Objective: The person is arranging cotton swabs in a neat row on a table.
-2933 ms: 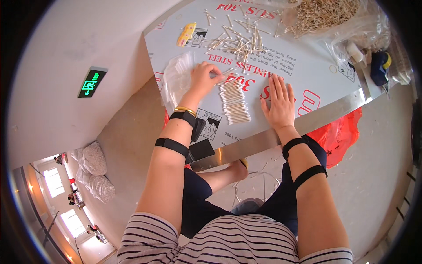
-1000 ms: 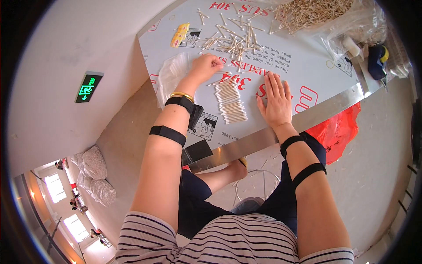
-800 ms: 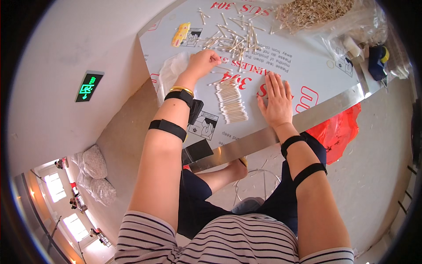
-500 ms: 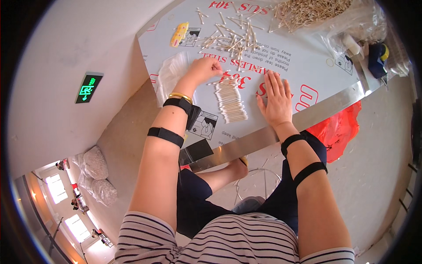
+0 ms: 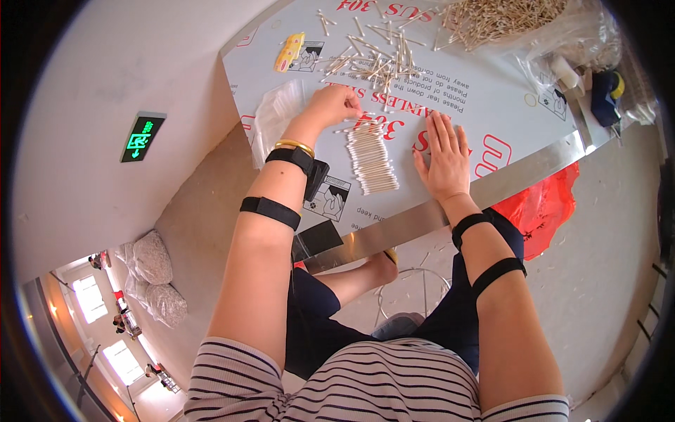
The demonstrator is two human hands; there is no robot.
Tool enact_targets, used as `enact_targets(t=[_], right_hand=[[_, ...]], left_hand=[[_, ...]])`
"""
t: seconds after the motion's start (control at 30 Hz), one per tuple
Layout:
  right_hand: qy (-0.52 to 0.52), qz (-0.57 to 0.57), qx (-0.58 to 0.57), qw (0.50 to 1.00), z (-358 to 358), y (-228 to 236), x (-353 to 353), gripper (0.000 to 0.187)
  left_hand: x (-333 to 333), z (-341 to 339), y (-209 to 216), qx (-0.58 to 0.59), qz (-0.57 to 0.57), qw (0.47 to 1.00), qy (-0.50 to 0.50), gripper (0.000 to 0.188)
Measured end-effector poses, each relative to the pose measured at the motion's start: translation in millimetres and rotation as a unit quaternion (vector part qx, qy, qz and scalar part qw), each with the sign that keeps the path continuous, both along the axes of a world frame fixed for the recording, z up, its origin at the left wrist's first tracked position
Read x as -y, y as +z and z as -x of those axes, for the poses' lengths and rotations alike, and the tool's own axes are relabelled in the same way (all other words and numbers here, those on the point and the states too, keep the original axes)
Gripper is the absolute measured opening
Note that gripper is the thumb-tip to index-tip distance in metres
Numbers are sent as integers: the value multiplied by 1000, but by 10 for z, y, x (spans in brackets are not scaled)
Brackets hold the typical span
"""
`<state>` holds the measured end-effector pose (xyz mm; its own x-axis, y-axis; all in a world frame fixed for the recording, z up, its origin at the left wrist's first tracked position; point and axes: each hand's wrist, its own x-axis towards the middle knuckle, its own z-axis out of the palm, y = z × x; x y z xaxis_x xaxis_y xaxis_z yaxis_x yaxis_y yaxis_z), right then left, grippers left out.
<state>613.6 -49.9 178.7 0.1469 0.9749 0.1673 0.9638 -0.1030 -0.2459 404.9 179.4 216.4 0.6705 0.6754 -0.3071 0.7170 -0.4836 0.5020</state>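
A neat row of cotton swabs (image 5: 371, 158) lies side by side on the film-covered steel table (image 5: 492, 105). My left hand (image 5: 330, 107) is at the far end of that row, its fingertips pinched on one cotton swab (image 5: 349, 128) that lies against the row's top. My right hand (image 5: 443, 155) rests flat on the table just right of the row, fingers spread, holding nothing. A loose scatter of swabs (image 5: 373, 63) lies beyond my left hand.
A big heap of swabs (image 5: 492, 17) in clear plastic sits at the far right. Clear plastic bags (image 5: 274, 116) lie at the table's left edge, a small yellow packet (image 5: 290, 50) farther back. A red bag (image 5: 534, 211) hangs under the table's near edge.
My left hand reached out to the loose scatter, then came back to the far end of the row with a swab. My right hand stayed flat.
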Motion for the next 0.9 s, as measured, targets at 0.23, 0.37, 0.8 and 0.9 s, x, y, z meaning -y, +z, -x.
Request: enact_targets(t=[0.23, 0.37, 0.8, 0.9], right_hand=[[1, 1, -9, 1000, 24, 10, -10, 76], [1, 1, -9, 1000, 24, -9, -5, 76], [-3, -4, -7, 1000, 17, -5, -7, 76], [-1, 4, -2, 1000, 12, -16, -4, 76]], left_hand=[[-32, 29, -34, 45, 34, 997, 45, 15], [179, 75, 0, 108, -47, 989, 87, 16], [762, 275, 64, 84, -125, 988, 44, 9], [739, 267, 52, 73, -130, 988, 33, 10]])
